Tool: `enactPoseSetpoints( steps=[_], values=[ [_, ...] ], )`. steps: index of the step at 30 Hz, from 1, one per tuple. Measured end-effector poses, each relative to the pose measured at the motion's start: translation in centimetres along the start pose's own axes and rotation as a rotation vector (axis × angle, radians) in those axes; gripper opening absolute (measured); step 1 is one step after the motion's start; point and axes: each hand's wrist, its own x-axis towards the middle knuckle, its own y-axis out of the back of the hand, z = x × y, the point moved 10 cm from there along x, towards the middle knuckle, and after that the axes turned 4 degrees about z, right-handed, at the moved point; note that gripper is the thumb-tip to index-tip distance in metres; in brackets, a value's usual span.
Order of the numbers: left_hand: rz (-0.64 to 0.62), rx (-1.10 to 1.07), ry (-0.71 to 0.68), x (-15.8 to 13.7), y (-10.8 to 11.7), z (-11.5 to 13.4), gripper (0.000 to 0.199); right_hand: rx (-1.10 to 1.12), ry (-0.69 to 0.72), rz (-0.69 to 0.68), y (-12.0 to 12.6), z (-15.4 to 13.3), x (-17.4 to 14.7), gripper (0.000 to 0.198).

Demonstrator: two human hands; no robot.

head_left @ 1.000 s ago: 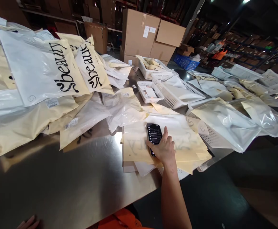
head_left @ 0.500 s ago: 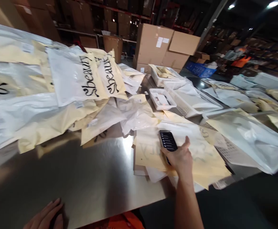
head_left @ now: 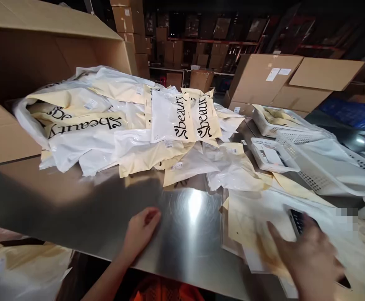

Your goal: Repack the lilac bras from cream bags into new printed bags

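Observation:
My left hand (head_left: 140, 232) rests flat on the bare steel table (head_left: 76, 209) near its front edge, fingers loosely together, holding nothing. My right hand (head_left: 310, 261), blurred, lies over a black handheld device (head_left: 297, 220) that sits on a stack of flat cream bags (head_left: 254, 225) at the right. Whether the fingers grip the device is unclear. A heap of white and cream "Sbeauty" bags (head_left: 176, 115) fills the middle of the table beyond both hands.
White plastic baskets (head_left: 272, 156) stand at the right with bags in them. Large cardboard boxes sit at the left (head_left: 29, 46) and at the back right (head_left: 273, 81). More bagged goods (head_left: 19, 267) lie below the table's front edge at the left.
The view has swung left. My left hand has moved up onto the table. My right hand stays on the black device, now nearer the lower right corner.

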Motion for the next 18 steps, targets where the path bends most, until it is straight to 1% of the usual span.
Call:
enactPoseSetpoints(
  steps=[1, 2, 3, 4, 5, 6, 7, 8, 9, 11, 13, 15, 17, 18],
  values=[
    [-0.144, -0.259, 0.287, 0.9, -3.5, -0.7, 0.027, 0.053, 0.064, -0.047, -0.3, -2.9, -1.2, 0.087],
    [-0.258, -0.348, 0.395, 1.7, -6.8, 0.3, 0.041, 0.133, 0.161, -0.088, -0.5, -6.2, -2.5, 0.080],
    [-0.315, -0.440, 0.454, 2.7, -9.6, 1.7, 0.048, 0.202, 0.242, -0.120, -0.7, -9.0, -3.9, 0.073],
    [-0.310, -0.546, 0.470, 4.0, -11.8, 3.3, 0.046, 0.268, 0.319, -0.147, -0.7, -11.6, -5.3, 0.066],
    [-0.292, -0.609, 0.455, 5.1, -13.5, 4.7, 0.041, 0.328, 0.378, -0.165, -0.6, -13.5, -6.5, 0.059],
    [-0.245, -0.674, 0.431, 6.2, -14.6, 5.9, 0.034, 0.378, 0.414, -0.174, -0.3, -14.8, -7.7, 0.053],
    [-0.186, -0.726, 0.401, 7.0, -15.0, 6.7, 0.026, 0.426, 0.441, -0.180, 0.0, -15.6, -8.7, 0.049],
    [-0.126, -0.766, 0.374, 7.5, -14.9, 7.1, 0.020, 0.468, 0.455, -0.186, 0.3, -15.9, -9.5, 0.045],
    [-0.064, -0.799, 0.352, 7.6, -14.3, 7.1, 0.019, 0.507, 0.457, -0.192, 0.6, -15.8, -10.2, 0.042],
    [0.047, -0.838, 0.320, 7.2, -11.6, 6.0, 0.020, 0.586, 0.428, -0.230, 0.9, -14.9, -11.1, 0.039],
    [0.146, -0.839, 0.303, 5.8, -7.5, 3.6, 0.019, 0.662, 0.342, -0.322, 0.3, -13.6, -11.8, 0.036],
    [0.240, -0.795, 0.313, 4.0, -2.7, 0.6, 0.016, 0.739, 0.213, -0.461, -1.3, -12.6, -12.4, 0.036],
    [0.302, -0.718, 0.342, 2.2, 2.0, -2.2, 0.015, 0.815, 0.072, -0.606, -3.1, -12.4, -13.3, 0.041],
    [0.309, -0.689, 0.370, 1.4, 4.0, -3.3, 0.014, 0.851, 0.011, -0.661, -3.9, -12.6, -13.7, 0.045]
  ],
)
